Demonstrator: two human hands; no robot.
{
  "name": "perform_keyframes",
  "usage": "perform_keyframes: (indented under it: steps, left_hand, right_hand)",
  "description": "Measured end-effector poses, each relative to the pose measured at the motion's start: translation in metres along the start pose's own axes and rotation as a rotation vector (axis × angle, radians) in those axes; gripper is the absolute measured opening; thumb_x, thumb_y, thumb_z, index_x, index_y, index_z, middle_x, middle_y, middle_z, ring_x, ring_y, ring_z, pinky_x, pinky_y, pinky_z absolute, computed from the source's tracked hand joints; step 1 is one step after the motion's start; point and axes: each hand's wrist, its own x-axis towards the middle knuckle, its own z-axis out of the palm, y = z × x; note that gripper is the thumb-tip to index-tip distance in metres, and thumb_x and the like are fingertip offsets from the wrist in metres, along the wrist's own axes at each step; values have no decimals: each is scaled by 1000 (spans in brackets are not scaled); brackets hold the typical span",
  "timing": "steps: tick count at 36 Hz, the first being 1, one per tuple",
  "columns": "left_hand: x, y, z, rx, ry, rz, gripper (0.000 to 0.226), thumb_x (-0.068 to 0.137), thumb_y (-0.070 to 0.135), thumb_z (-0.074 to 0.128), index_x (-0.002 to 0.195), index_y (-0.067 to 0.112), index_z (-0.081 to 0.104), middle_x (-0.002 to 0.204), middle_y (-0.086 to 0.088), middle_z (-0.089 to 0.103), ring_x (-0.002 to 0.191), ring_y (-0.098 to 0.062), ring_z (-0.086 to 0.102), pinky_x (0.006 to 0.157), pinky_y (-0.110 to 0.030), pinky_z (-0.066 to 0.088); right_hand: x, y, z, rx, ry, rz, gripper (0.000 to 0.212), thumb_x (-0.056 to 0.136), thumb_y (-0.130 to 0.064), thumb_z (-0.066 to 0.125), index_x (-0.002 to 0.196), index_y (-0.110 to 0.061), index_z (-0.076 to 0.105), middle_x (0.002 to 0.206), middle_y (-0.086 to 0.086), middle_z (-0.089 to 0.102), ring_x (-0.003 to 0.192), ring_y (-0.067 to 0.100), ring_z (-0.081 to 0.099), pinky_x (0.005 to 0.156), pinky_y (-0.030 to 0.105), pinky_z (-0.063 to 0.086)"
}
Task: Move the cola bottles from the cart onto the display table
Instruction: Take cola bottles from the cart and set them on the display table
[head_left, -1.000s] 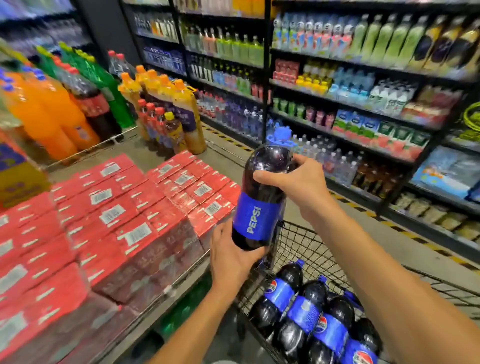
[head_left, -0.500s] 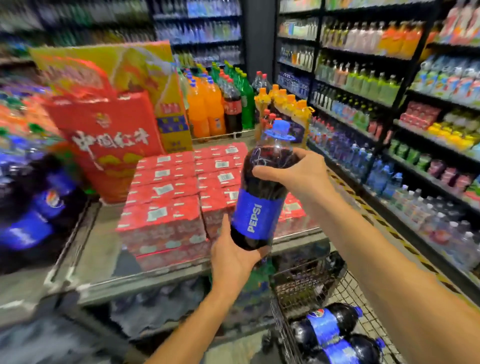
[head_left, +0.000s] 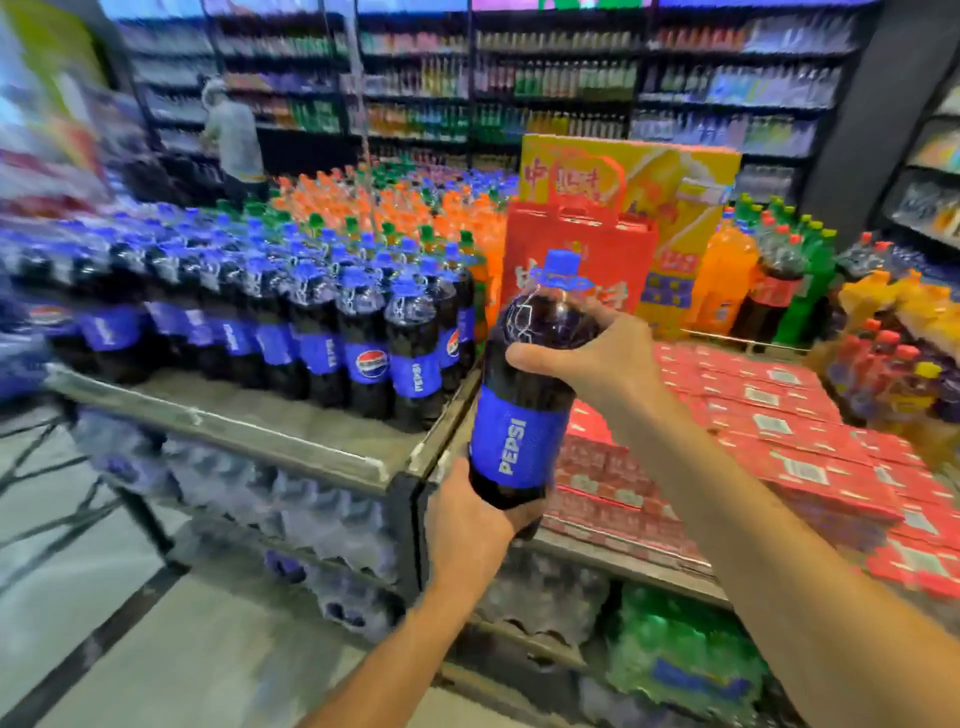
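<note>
I hold one large cola bottle (head_left: 524, 415) with a blue Pepsi label and blue cap, upright and slightly tilted, in front of the display table's corner. My left hand (head_left: 475, 525) cups its base from below. My right hand (head_left: 597, 358) grips its upper body just under the shoulder. The display table (head_left: 291, 441) on the left carries several rows of the same cola bottles (head_left: 363, 343), with a bare strip along its front edge. The cart is out of view.
Red boxed cases (head_left: 779, 431) cover the table on the right. A red gift bag (head_left: 582, 260) and yellow carton (head_left: 675, 182) stand behind, with orange and green bottles (head_left: 395, 213). Shrink-wrapped packs (head_left: 311, 519) fill the lower shelf. A person (head_left: 234, 135) stands by the far shelves.
The view has swung left, away from the cart, which has left the frame. The bottle stays in both hands and the rows of cola bottles on the display table have come into view.
</note>
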Motion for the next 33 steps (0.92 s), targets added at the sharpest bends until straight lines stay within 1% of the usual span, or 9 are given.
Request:
perform_keyframes:
  steps: [5,8,11,15,18,21,27,29,33]
  left_hand:
    - [17,-44,-88,-2,128,-75,73,49,42,97,111,30,61,97,12,72,90,-12,68,81,-33,58]
    - [22,-65,-138,-9,217,-95,69,51,37,98,108,31,60,93,15,72,84,-3,67,74,-21,55]
    - [25,-82,-183,24,297,-119,68,49,41,95,105,32,58,90,17,71,81,3,65,70,-19,53]
    - [27,-105,-230,73,411,-183,72,45,51,90,105,32,55,91,15,70,83,-8,66,74,-30,56]
    - [29,-116,-256,67,465,-203,72,47,46,92,109,32,57,90,19,67,78,5,62,67,-15,50]
    - [32,-125,-275,37,516,-198,67,51,35,95,107,31,60,86,20,67,78,17,60,61,-4,44]
    - [57,-148,-299,13,595,-194,69,53,30,95,113,35,60,95,19,72,86,8,66,65,-8,49]
    - [73,-155,-304,10,607,-196,75,51,33,95,117,37,59,99,22,71,89,8,65,68,-9,50]
    - [113,-170,-311,-1,623,-213,80,50,34,93,122,38,59,102,23,72,93,5,67,78,-22,59]
  right_hand:
    - [3,-17,112,56,-117,-28,99,26,-64,101,111,-19,76,99,-7,81,93,11,78,87,43,64]
    - [-3,-32,170,49,-218,-53,74,37,-54,102,99,-21,78,96,-7,81,94,13,78,90,45,63]
    - [-11,-47,222,63,-294,-79,68,42,-49,102,97,-17,78,93,-6,81,92,13,78,89,44,63]
    - [-19,-66,283,91,-425,-80,46,53,-30,104,85,-26,72,84,-16,77,78,-3,72,73,19,57]
    - [-22,-73,318,102,-495,-109,54,52,-31,104,97,-18,77,90,-11,81,85,5,76,75,25,59]
    - [-21,-78,348,123,-566,-118,49,58,-21,103,100,-17,77,90,-10,81,82,4,77,68,18,57]
    - [-3,-74,403,117,-652,-151,59,50,-37,101,103,-22,79,93,-13,81,91,7,78,88,41,63]
    - [9,-72,418,127,-663,-145,68,44,-44,100,105,-22,78,95,-12,81,92,9,78,89,43,63]
    - [41,-64,447,123,-690,-141,60,52,-34,103,106,-22,78,95,-12,81,89,5,77,87,37,64]
